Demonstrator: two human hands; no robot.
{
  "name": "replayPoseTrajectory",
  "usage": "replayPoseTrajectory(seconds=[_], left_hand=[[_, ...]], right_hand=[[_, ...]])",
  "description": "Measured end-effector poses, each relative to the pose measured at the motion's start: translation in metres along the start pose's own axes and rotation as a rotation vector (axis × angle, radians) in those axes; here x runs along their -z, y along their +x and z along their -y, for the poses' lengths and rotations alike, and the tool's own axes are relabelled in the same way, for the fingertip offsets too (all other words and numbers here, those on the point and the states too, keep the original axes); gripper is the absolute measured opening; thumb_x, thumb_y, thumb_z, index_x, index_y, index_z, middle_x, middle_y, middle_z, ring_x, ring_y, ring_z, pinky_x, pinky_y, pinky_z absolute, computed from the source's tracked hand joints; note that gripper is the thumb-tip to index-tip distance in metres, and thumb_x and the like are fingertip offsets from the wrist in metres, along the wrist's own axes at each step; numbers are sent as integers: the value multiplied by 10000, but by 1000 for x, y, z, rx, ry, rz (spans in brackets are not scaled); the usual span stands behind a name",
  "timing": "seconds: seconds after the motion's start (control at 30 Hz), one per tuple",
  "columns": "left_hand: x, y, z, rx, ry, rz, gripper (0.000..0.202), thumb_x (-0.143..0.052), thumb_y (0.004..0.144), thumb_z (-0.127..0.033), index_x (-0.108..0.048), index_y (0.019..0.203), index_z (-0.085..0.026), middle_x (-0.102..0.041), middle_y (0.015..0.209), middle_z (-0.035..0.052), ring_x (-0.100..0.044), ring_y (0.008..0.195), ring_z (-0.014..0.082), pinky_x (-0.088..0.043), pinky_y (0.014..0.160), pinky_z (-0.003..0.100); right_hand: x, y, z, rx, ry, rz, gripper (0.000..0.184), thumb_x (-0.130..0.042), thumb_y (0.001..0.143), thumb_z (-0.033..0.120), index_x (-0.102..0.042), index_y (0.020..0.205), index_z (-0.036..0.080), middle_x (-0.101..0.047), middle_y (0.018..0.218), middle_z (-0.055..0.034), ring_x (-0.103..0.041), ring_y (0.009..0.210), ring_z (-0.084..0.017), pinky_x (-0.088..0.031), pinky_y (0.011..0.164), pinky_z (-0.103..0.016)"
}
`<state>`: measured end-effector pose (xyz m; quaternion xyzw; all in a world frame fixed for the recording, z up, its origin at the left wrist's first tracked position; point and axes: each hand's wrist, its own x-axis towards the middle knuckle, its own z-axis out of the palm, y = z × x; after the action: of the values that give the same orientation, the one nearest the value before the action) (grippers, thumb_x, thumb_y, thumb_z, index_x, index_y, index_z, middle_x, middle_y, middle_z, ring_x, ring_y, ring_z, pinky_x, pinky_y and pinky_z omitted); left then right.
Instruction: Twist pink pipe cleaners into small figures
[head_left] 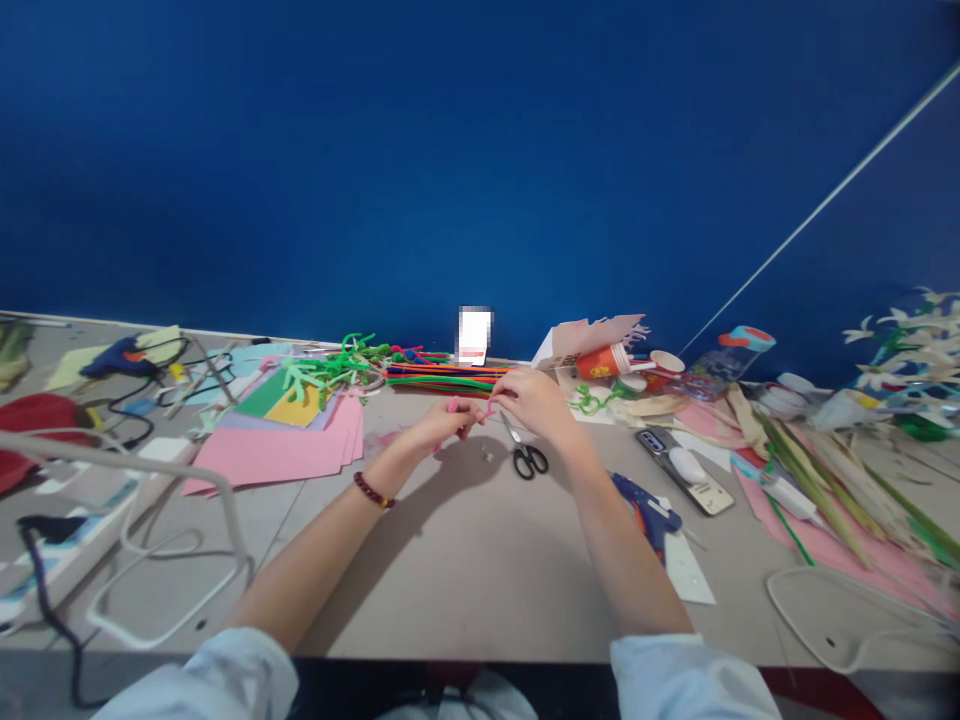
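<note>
The fingers of the left hand (pixel 442 425) and right hand (pixel 529 398) are closed on a pink pipe cleaner (pixel 489 408) held between them above the bench (pixel 465 570), with black-handled scissors (pixel 527 460) just below the right fingers and pink card sheets (pixel 277 455) left of the left fingers.

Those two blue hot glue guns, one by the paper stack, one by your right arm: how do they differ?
The hot glue gun by the paper lies far left, beyond the pink paper sheets; the other hot glue gun, beside the right forearm, lies nearer the person. The far one trails a black cord; no cord shows on the near one. Both are blue, and neither is in a hand.
</note>
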<state>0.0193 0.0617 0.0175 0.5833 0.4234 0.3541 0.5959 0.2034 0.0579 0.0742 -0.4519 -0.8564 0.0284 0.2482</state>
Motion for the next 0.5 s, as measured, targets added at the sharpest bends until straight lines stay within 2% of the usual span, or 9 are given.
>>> replayPoseTrajectory(seconds=[0.17, 0.3, 0.4, 0.5], left_hand=[[2, 8, 7, -36, -46, -156, 141, -652, 667, -288, -632, 620, -157, -497, 474, -10, -473, 453, 99, -334, 415, 205], [3, 9, 6, -20, -236, -225, 127, -662, 667, -274, -629, 665, -151, -486, 499, -17, -456, 446, 82, -309, 397, 191], [3, 8, 0, 7, -481, -205, 130, -674, 653, -243, -598, 644, -138, -456, 506, -33, -413, 438, 55, -312, 406, 176], [2, 4, -8, 35, -655, -118, 140, -676, 656, -225, -574, 637, -131, -439, 503, -45, -404, 447, 47, -350, 448, 174]], right_hand=[[-2, 0, 12, -39, -21, 4, 124, -554, 795, 150, -650, 743, 208, -670, 838, -41, -566, 831, -189, -364, 674, -275], [-2, -1, 20, -63, 8, 7, 129, -540, 805, 167, -663, 789, 204, -676, 866, -51, -572, 825, -185, -368, 649, -262], [-3, -1, 23, -63, 38, 1, 152, -532, 803, 156, -674, 817, 206, -683, 856, -45, -585, 794, -176, -373, 636, -252], [-6, -1, 22, -46, 80, -7, 150, -545, 794, 148, -682, 818, 204, -692, 842, -31, -592, 745, -157, -377, 630, -240]])
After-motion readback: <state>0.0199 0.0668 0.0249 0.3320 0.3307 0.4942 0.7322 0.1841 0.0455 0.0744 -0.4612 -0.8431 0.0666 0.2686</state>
